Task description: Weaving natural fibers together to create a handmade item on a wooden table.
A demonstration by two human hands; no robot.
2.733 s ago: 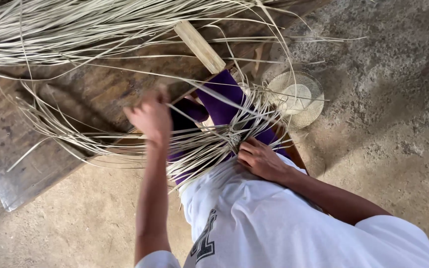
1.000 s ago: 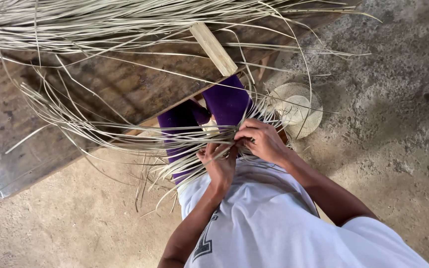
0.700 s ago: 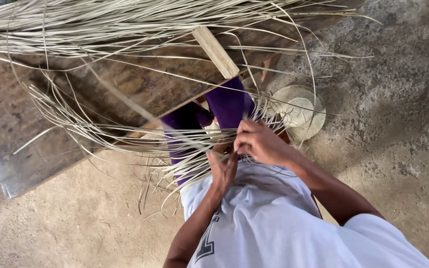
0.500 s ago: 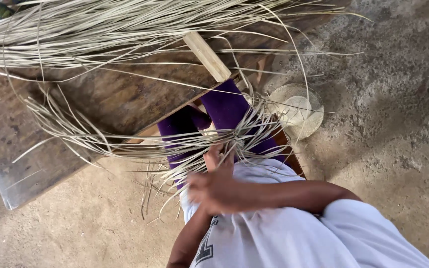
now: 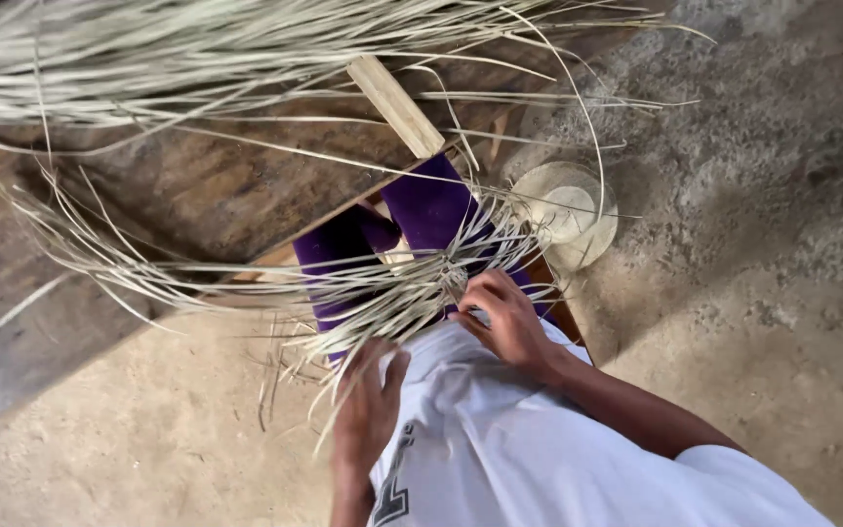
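Two hands worked at your lap: your left hand (image 5: 368, 405) closed loosely around the near ends of the pale strips (image 5: 363, 293), your right hand (image 5: 500, 317) pinching the small woven knot (image 5: 456, 278) where they crossed over your purple trousers (image 5: 421, 210). By the look of it only that tight centre was woven; nearly all the strips splayed loose, thin, flat and springy. Beyond, a heap of unused strips (image 5: 197, 49) and a wooden slat (image 5: 394, 105) lay on the bench (image 5: 197, 195), with a round woven piece (image 5: 566, 210) on the floor beside its far corner.
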